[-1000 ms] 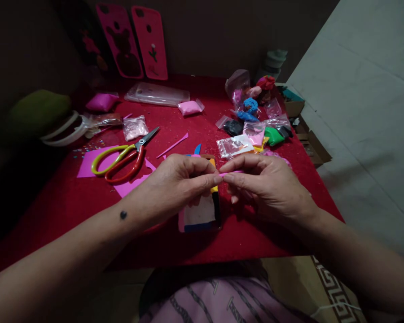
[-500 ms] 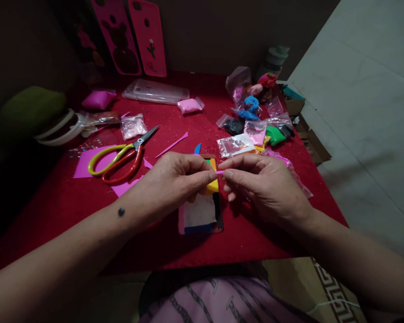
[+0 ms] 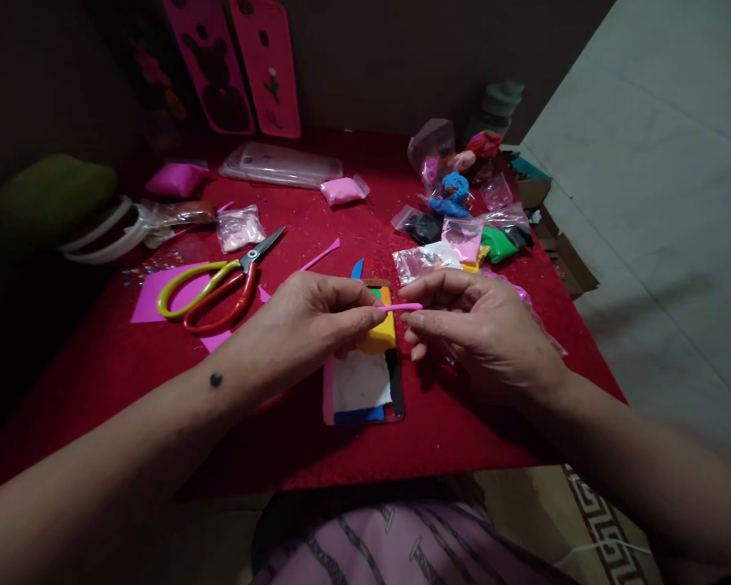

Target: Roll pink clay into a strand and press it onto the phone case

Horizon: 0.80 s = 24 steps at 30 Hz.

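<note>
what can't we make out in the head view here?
- Pink strip: its ends are hidden inside the left hand and right hand fingertips.
- Phone case: top part covered by the left hand.
- Green object, far left: too dark to identify.
- Bags: overlapping, contents partly unclear.
- Cardboard box: inside hidden by the table edge.

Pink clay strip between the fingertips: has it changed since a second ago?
Yes. The pink clay strip shows longer now, spanning a wider gap over the phone case as the left hand and right hand parted.
</note>
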Each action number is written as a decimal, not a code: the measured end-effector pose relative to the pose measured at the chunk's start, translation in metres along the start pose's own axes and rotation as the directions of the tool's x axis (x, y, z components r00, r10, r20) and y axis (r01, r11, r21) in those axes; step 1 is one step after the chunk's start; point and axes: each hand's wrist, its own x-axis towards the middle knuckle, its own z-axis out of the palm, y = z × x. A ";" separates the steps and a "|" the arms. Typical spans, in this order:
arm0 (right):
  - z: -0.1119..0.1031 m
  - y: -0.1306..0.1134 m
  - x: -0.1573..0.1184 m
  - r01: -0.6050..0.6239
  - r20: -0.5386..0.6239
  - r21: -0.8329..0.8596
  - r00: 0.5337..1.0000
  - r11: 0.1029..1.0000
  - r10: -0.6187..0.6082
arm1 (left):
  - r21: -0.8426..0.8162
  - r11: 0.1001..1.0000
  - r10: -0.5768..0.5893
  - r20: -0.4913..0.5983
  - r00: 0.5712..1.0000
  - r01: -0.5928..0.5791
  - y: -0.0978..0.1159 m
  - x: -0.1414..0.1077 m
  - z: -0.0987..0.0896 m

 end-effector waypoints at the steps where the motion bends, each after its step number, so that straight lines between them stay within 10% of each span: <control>1: -0.001 0.001 0.001 0.002 -0.007 -0.005 1.000 1.000 -0.002 | 0.011 1.000 -0.001 0.001 1.000 0.001 -0.001 0.000 -0.002; 8: 0.001 -0.007 0.005 0.013 -0.060 -0.084 0.998 0.996 -0.018 | 0.020 0.998 -0.065 0.002 0.998 0.065 0.007 0.005 -0.012; 13: 0.002 -0.014 0.019 0.089 -0.133 -0.272 0.983 0.958 -0.129 | 0.334 0.941 0.108 -0.117 0.987 -0.063 0.007 0.018 -0.025; 24: -0.006 -0.007 0.050 0.234 0.063 -0.645 0.965 0.727 -0.254 | 0.535 0.836 0.274 -0.215 0.938 -0.121 -0.006 0.028 -0.018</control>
